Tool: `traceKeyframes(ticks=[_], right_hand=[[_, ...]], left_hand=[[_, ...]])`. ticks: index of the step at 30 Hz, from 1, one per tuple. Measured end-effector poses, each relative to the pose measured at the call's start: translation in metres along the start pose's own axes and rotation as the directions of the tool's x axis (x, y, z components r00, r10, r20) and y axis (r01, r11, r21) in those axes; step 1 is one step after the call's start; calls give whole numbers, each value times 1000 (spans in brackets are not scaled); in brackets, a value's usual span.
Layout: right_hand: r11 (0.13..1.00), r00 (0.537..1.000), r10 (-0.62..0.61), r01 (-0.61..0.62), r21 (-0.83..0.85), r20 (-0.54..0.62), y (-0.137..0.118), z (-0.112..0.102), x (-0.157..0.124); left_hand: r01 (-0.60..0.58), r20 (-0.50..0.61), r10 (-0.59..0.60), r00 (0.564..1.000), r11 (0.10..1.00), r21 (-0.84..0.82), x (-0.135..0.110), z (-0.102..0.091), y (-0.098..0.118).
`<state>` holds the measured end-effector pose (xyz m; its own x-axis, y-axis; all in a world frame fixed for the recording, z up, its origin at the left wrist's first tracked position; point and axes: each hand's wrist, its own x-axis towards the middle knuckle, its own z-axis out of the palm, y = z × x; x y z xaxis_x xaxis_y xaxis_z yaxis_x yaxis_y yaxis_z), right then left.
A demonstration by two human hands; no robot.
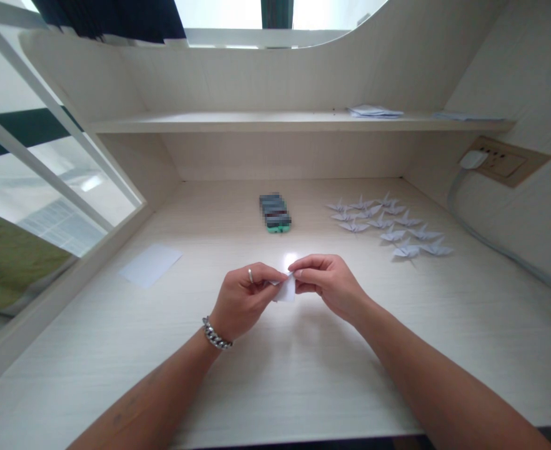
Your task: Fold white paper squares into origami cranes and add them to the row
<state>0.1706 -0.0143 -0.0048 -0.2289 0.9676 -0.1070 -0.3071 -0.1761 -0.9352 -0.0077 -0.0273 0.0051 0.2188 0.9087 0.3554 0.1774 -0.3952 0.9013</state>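
Here we go: my left hand [242,300] and my right hand [327,287] are together, fingers pinching a small white paper piece [285,289] between them, just above the counter [275,387]. The paper stands roughly upright, its long axis running down from my grip toward me, and most of what shows hangs nearer my right hand. Ahead and off to the right, folded paper cranes [388,225] sit in loose rows. Straight ahead is a pixelated object [274,212] I can't make out, and over to the left lies a flat white sheet [150,265].
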Motion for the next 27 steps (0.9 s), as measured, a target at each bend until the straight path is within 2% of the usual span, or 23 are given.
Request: traceKeyframes(ticks=[5, 12, 21, 27], right_hand=[[1000, 1000, -4, 4, 3, -6, -2, 2, -1], [999, 999, 43, -44, 32, 24, -4, -2, -1], [999, 1000, -8, 8, -52, 0, -2, -1, -1], [998, 999, 44, -44, -41, 3, -4, 0, -1]], left_hand=[[12, -1, -12, 1000, 1000, -11, -1, 0, 0], [87, 9, -87, 996, 996, -16, 0, 0, -2], [94, 5, -94, 996, 995, -18, 0, 1, -3], [77, 18, -77, 997, 997, 1, 0, 1, -2]])
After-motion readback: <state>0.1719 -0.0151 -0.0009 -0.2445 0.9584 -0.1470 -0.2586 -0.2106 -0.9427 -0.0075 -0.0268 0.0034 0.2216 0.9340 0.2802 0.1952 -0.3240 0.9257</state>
